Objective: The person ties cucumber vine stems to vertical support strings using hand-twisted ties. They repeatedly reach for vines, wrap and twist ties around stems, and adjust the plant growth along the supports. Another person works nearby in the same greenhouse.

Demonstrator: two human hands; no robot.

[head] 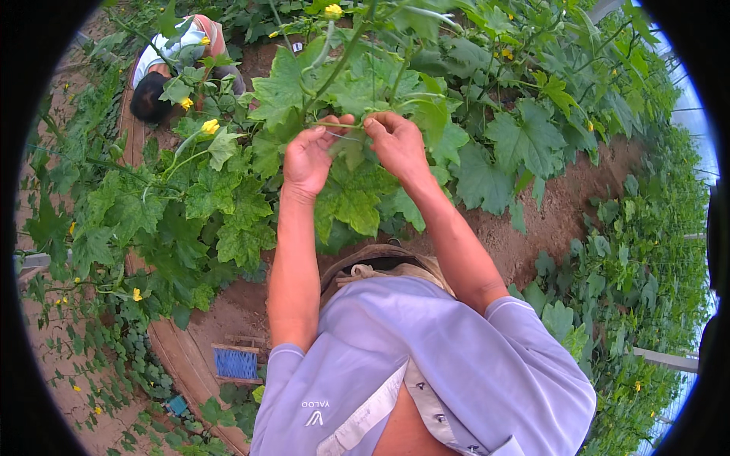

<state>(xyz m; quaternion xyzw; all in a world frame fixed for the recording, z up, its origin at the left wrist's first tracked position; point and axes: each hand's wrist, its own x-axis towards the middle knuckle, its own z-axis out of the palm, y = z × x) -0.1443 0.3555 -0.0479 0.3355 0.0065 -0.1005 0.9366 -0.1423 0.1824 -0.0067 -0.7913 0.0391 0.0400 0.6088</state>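
A thin green stem (337, 124) of a gourd vine runs level between my two hands. The thumb and curled fingers of my left hand (311, 157) hold its left part, the palm turned partly up. My right hand (397, 142) pinches its other end between thumb and forefinger. A thin pale strand (344, 137) hangs in a curve from the left fingers; whether string or wire, I cannot tell. Just behind the fingers rises a thick main vine stem (336, 71), with broad lobed leaves (348, 196) below and a slim young fruit (324, 54) tipped by a yellow flower (333, 11).
A co-worker (171, 62) bends low among the vines at the upper left. On the soil stands a small stool (236, 363) with a blue woven seat, near a brown raised edge (188, 353). Leafy rows (644, 245) and plastic sheeting (693, 125) line the right.
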